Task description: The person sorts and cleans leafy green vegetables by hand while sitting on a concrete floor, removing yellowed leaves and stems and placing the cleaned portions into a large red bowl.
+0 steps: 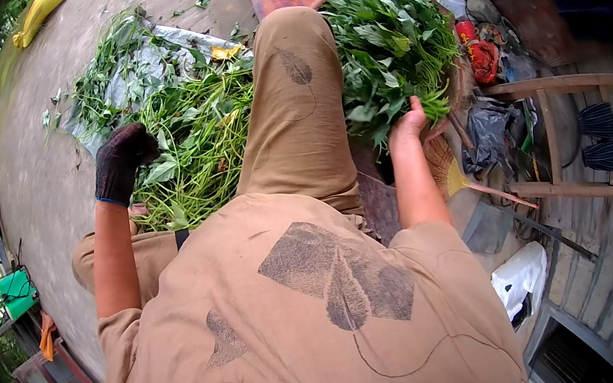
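Observation:
My left hand (123, 161), in a dark knitted glove, is closed at the left edge of a loose heap of green leafy vines (196, 150). Whatever its curled fingers may hold is hidden. My bare right hand (410, 126) grips a bunch of leafy green stems (432, 106), cut ends pointing right, against a large stack of leafy greens (389, 36). The stack's leaves lie mostly to the left and its stem ends to the right. My bent knee (295, 74) stands between the heap and the stack.
Under the loose vines lies a pale plastic sheet (124, 78). A yellow sack (42, 8) rests on the concrete at far left. To the right are a straw broom (445, 167), a black plastic bag (490, 134), a wooden frame (549, 138) and a white bag (520, 278).

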`<state>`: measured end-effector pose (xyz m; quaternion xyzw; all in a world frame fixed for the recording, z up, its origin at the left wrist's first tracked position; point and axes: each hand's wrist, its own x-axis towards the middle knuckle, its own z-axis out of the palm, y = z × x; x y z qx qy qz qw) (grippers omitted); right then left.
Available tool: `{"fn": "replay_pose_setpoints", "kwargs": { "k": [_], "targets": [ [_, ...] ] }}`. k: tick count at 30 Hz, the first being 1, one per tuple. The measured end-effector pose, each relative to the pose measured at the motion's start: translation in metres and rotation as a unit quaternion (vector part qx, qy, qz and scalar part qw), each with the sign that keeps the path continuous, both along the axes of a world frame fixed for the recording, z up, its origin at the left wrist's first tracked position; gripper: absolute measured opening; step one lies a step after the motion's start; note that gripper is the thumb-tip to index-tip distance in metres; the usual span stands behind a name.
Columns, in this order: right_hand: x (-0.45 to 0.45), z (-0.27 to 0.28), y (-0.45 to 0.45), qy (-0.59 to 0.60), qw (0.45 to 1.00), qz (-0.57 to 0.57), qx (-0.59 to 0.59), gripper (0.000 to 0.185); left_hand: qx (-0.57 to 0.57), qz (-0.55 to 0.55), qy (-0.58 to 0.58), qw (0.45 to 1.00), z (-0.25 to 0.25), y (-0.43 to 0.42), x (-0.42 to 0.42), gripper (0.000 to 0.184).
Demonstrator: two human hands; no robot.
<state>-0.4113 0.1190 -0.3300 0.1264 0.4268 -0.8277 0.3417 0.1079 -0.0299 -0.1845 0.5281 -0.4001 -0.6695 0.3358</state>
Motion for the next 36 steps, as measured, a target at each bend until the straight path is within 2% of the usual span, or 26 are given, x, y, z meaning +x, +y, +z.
{"fn": "replay_pose_setpoints", "kwargs": {
  "k": [2, 6, 8, 9, 10, 12, 13, 15, 17, 18, 19, 20, 21, 23, 24, 25, 26, 27, 28, 30, 31, 32, 33, 34, 35, 36],
  "targets": [
    [0.000, -0.059, -0.004, -0.073, 0.995, -0.041, 0.045, 0.045, 0.027, 0.025, 0.001, 0.999, -0.006, 0.003, 0.017, 0.023],
    [0.014, -0.070, -0.018, -0.105, 0.969, 0.027, 0.222, 0.066, 0.064, 0.070, -0.009, 0.995, -0.010, 0.014, 0.044, 0.024],
    [-0.014, -0.093, -0.015, -0.140, 0.930, 0.164, 0.297, 0.076, 0.050, 0.080, -0.030, 0.995, -0.012, 0.019, 0.055, 0.023],
    [-0.016, -0.083, -0.019, -0.150, 0.892, 0.163, 0.394, 0.083, 0.039, 0.081, -0.049, 0.995, -0.012, 0.021, 0.059, 0.023],
    [-0.012, -0.061, -0.014, -0.104, 0.872, 0.245, 0.412, 0.087, 0.045, 0.099, -0.054, 0.993, -0.012, 0.022, 0.062, 0.022],
    [-0.041, -0.073, -0.002, -0.180, 0.813, 0.375, 0.406, 0.091, 0.053, 0.128, -0.057, 0.989, -0.014, 0.023, 0.064, 0.021],
    [-0.032, -0.061, 0.004, -0.126, 0.810, 0.392, 0.418, 0.091, 0.055, 0.138, -0.058, 0.987, -0.017, 0.024, 0.066, 0.020],
    [-0.021, -0.050, 0.013, -0.124, 0.777, 0.414, 0.458, 0.090, 0.047, 0.139, -0.042, 0.988, -0.022, 0.028, 0.067, 0.021],
    [-0.019, -0.062, 0.019, -0.053, 0.712, 0.426, 0.555, 0.103, 0.049, 0.085, -0.085, 0.992, -0.031, 0.028, 0.069, 0.024],
    [-0.007, -0.043, 0.019, 0.008, 0.711, 0.444, 0.546, 0.097, 0.034, 0.035, -0.128, 0.991, -0.039, 0.029, 0.070, 0.025],
    [-0.012, -0.036, 0.017, 0.078, 0.657, 0.479, 0.577, 0.092, 0.023, -0.046, -0.196, 0.979, -0.053, 0.024, 0.072, 0.030],
    [-0.023, -0.031, 0.012, 0.147, 0.597, 0.510, 0.602, 0.086, -0.048, -0.128, -0.278, 0.951, -0.063, 0.023, 0.075, 0.033],
    [-0.027, -0.026, 0.003, 0.215, 0.532, 0.535, 0.620, 0.081, -0.117, -0.207, -0.357, 0.903, -0.067, 0.024, 0.071, 0.036],
    [-0.002, 0.058, -0.033, 0.363, 0.375, 0.559, 0.644, 0.062, -0.267, -0.282, -0.522, 0.759, -0.081, 0.030, 0.060, 0.041],
    [-0.022, 0.061, -0.049, 0.513, 0.375, 0.499, 0.589, 0.055, -0.225, -0.325, -0.584, 0.709, -0.072, 0.029, 0.047, 0.046],
    [-0.040, 0.064, -0.068, 0.647, 0.365, 0.427, 0.516, 0.049, -0.237, -0.362, -0.606, 0.668, -0.083, 0.024, 0.042, 0.049],
    [-0.002, 0.120, -0.088, 0.732, 0.394, 0.369, 0.414, 0.034, -0.251, -0.384, -0.611, 0.646, -0.083, 0.023, 0.034, 0.050],
    [0.051, 0.170, -0.104, 0.742, 0.477, 0.325, 0.342, 0.029, -0.265, -0.406, -0.615, 0.622, -0.081, 0.021, 0.027, 0.051],
    [0.084, 0.196, -0.122, 0.750, 0.503, 0.304, 0.303, 0.024, -0.272, -0.421, -0.615, 0.608, -0.085, 0.021, 0.024, 0.050],
    [0.153, 0.210, -0.148, 0.795, 0.512, 0.295, 0.137, 0.022, -0.260, -0.454, -0.625, 0.580, -0.100, 0.022, 0.021, 0.048],
    [0.184, 0.202, -0.158, 0.790, 0.493, 0.353, 0.091, 0.019, -0.244, -0.471, -0.628, 0.569, -0.112, 0.025, 0.024, 0.048],
    [0.204, 0.168, -0.179, 0.817, 0.416, 0.396, 0.053, 0.018, -0.221, -0.476, -0.637, 0.565, -0.123, 0.029, 0.025, 0.045],
    [0.241, 0.146, -0.183, 0.785, 0.337, 0.500, 0.141, 0.025, -0.195, -0.480, -0.646, 0.561, -0.131, 0.035, 0.027, 0.042],
    [0.277, 0.127, -0.187, 0.773, 0.185, 0.570, 0.210, 0.033, -0.190, -0.457, -0.641, 0.587, -0.137, 0.042, 0.034, 0.035],
    [0.293, 0.072, -0.193, 0.748, 0.094, 0.618, 0.225, 0.038, -0.199, -0.446, -0.635, 0.599, -0.144, 0.047, 0.040, 0.032],
    [0.311, 0.042, -0.188, 0.729, 0.037, 0.635, 0.253, 0.036, -0.200, -0.440, -0.642, 0.594, -0.153, 0.049, 0.043, 0.028]
  ]
}}
